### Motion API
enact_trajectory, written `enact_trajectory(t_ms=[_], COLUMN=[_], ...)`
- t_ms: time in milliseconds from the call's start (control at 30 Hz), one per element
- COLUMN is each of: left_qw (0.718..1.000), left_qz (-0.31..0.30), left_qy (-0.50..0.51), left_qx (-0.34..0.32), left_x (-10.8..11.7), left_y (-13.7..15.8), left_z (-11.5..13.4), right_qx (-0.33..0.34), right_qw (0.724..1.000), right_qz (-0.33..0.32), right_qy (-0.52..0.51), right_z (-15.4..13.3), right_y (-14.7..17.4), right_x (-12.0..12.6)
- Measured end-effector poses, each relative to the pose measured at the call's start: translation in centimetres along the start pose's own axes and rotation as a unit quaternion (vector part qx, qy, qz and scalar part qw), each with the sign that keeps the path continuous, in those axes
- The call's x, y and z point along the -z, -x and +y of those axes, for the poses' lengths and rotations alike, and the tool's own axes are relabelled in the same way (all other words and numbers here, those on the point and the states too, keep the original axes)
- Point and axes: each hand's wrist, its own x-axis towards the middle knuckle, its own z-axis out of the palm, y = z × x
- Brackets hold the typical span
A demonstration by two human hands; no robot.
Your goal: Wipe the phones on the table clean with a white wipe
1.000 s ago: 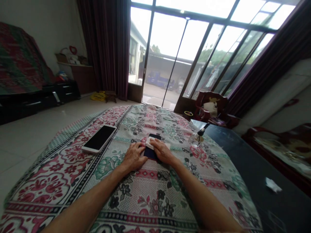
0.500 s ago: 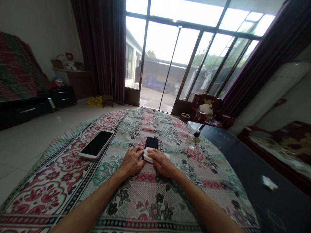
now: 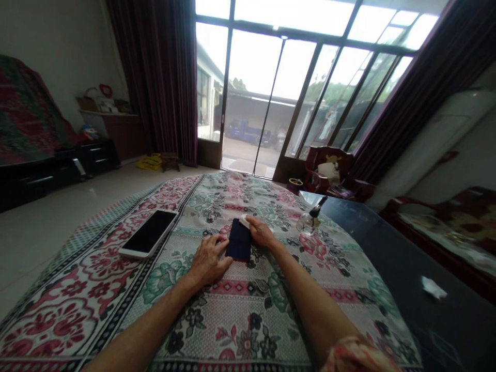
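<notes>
A dark smartphone (image 3: 239,243) lies flat on the patterned tablecloth (image 3: 248,305) in front of me. My left hand (image 3: 208,259) grips its left edge, thumb at the near corner and bent fingers along the side. At the far right corner, my right hand (image 3: 261,232) presses a folded white cloth (image 3: 245,221) against the screen. Its fingers are closed round the cloth, which they partly hide. To the left of my hands rests a larger white-framed phone or small tablet (image 3: 150,235), its dark screen facing up.
A clear glass bottle (image 3: 308,223) with a black brush-like top stands to the right. Beyond it is a dark tabletop (image 3: 391,268) carrying a crumpled white tissue (image 3: 433,287). Wooden chairs (image 3: 329,170) and a sliding glass door (image 3: 267,103) are farther back.
My right hand has moved the white cloth from the lower part of the smartphone up to its far right corner, uncovering most of the screen. My left hand stays at the left edge.
</notes>
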Motion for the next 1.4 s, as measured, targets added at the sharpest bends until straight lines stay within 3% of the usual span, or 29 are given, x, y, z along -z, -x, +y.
enact_trajectory(t_ms=[167,400,533,667,1133,1400], left_qw=[1.000,1.000,0.999,0.999,0.999,0.999], left_qz=[0.013,0.025,0.037,0.038,0.049,0.042], left_qy=[0.000,0.003,0.008,0.011,-0.001,0.002], left_qx=[-0.003,-0.003,-0.002,-0.001,-0.022,-0.015], left_x=[-0.2,-0.3,-0.4,-0.4,-0.3,-0.2], left_y=[0.0,0.1,0.2,0.1,-0.4,-0.4], left_z=[-0.2,-0.2,0.0,0.0,-0.4,-0.2], right_qx=[0.030,0.097,0.130,0.143,0.115,0.092], right_qw=[0.999,0.992,0.986,0.985,0.992,0.995], right_qz=[0.007,-0.073,-0.096,-0.087,-0.027,0.032], right_qy=[0.035,0.041,0.035,0.030,0.037,0.001], right_z=[-1.4,-4.9,-6.3,-6.0,-2.1,-0.4], right_y=[1.5,7.9,9.5,8.4,-0.3,-1.5], right_x=[-0.4,0.2,0.7,0.4,-0.8,-1.7])
